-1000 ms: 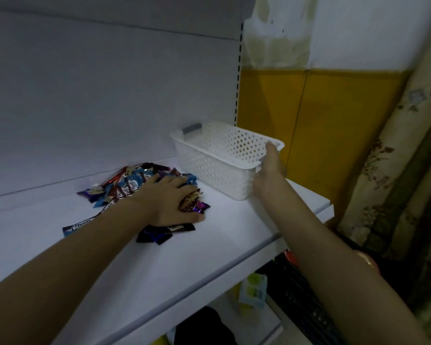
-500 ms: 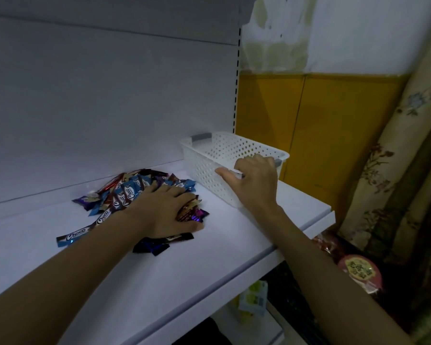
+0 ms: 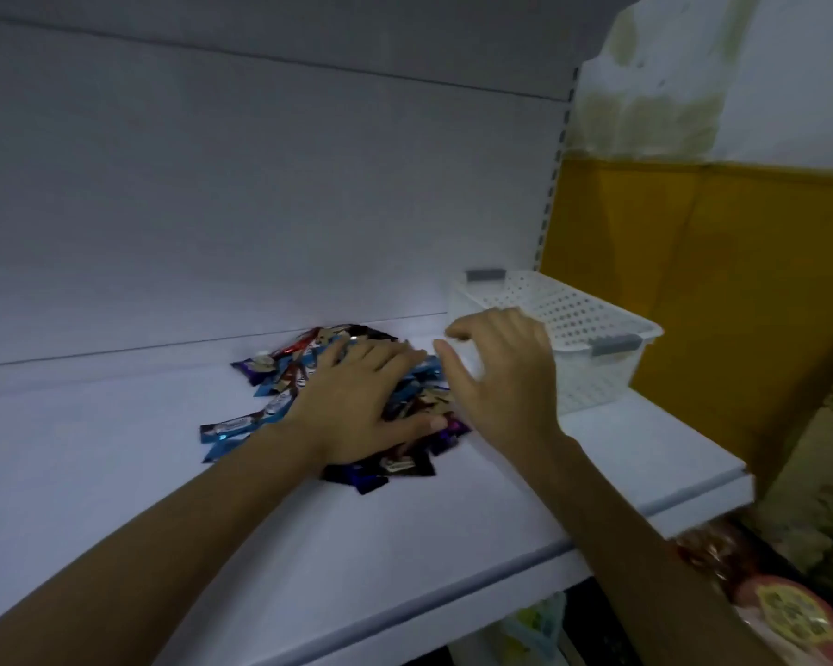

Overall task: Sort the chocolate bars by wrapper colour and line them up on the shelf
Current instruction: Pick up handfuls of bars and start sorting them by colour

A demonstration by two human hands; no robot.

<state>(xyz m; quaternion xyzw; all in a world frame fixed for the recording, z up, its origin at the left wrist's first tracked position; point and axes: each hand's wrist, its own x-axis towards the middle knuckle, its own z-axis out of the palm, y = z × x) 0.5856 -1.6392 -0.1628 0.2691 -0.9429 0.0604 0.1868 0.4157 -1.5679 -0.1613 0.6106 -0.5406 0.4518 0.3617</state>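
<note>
Head view: the chocolate bars (image 3: 284,372) lie in a loose heap on the white shelf (image 3: 212,521), near its back panel, their long axes pointing every which way. One blue bar (image 3: 229,425) at the heap's left edge lies roughly left to right, its right end tipped slightly toward the back. The left hand (image 3: 357,406) rests flat on the heap, fingers straight, grip open. The right hand (image 3: 506,377) hovers just right of the heap, fingers loosely curled, gripping nothing, in front of a white perforated basket (image 3: 597,377).
</note>
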